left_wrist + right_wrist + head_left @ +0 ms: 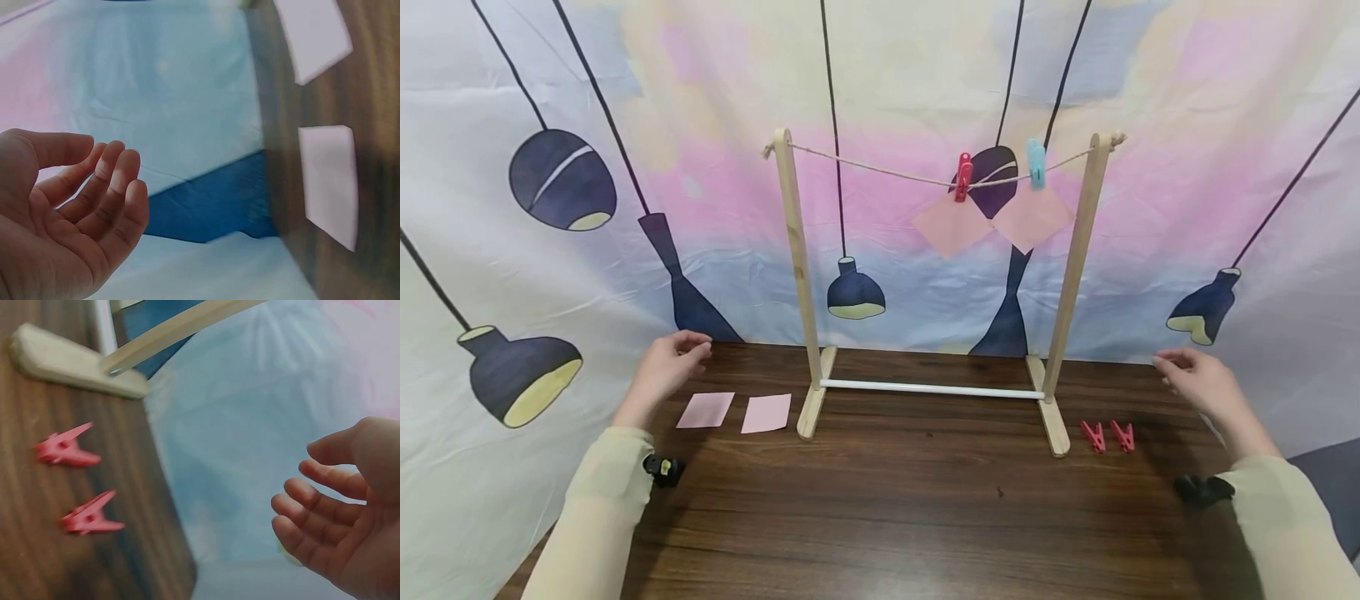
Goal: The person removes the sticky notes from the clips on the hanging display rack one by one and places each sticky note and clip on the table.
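My left hand (664, 367) hovers over the table's left side, fingers loosely curved around nothing. Near it lie two square pink paper sheets (706, 410), both flat on the wood; the left wrist view shows the same sheets (328, 181) beside the hand. Over on the right, my right hand (1201, 379) is raised with its fingers relaxed and bare. Below it two red clothespins (1093, 437) rest side by side, and the right wrist view has these clothespins (94, 515) left of the hand. A red clothespin (963, 177) and a light blue clothespin (1037, 164) each hold a pink sheet (953, 225) on the string.
A wooden stand with two posts (801, 267) carries the sagging string (872, 169). A white rod (932, 388) joins its feet low down. Behind the dark wood table (865, 500) hangs a cloth backdrop (737, 275) printed with lamps.
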`<move>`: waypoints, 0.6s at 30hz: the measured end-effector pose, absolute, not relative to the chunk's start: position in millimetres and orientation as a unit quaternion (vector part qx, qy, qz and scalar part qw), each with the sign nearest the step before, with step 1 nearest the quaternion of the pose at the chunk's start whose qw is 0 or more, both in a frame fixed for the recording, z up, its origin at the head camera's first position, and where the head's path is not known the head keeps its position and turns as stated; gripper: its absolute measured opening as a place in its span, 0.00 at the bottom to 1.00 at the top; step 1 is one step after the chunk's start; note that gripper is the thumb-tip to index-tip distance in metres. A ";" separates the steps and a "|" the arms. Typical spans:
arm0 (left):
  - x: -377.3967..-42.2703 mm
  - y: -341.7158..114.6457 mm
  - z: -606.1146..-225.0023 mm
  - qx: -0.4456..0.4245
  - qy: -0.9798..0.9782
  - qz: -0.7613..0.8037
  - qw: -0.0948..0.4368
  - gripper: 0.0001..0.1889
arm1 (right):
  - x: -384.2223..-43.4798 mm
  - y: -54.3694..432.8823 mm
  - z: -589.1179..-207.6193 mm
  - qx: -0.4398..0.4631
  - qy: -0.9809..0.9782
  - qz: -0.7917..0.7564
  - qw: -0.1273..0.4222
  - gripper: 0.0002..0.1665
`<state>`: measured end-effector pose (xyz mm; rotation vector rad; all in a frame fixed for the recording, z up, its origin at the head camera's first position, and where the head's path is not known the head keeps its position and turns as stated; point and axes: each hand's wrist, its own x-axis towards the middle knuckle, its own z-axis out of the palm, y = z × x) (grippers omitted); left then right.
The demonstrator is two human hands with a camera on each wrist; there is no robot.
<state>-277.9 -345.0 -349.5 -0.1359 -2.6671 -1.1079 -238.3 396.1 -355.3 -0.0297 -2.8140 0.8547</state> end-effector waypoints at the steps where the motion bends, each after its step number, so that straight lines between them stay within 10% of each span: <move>1: -277.2 -342.5 -345.5 -0.050 -0.915 -0.376 0.135 0.18 | -238.4 395.1 -351.1 -0.007 -0.950 0.293 0.108 0.32; 18: -270.7 -298.5 -298.3 -0.105 -0.883 -0.404 0.213 0.19 | -234.0 354.3 -290.0 -0.011 -0.850 0.427 0.308 0.20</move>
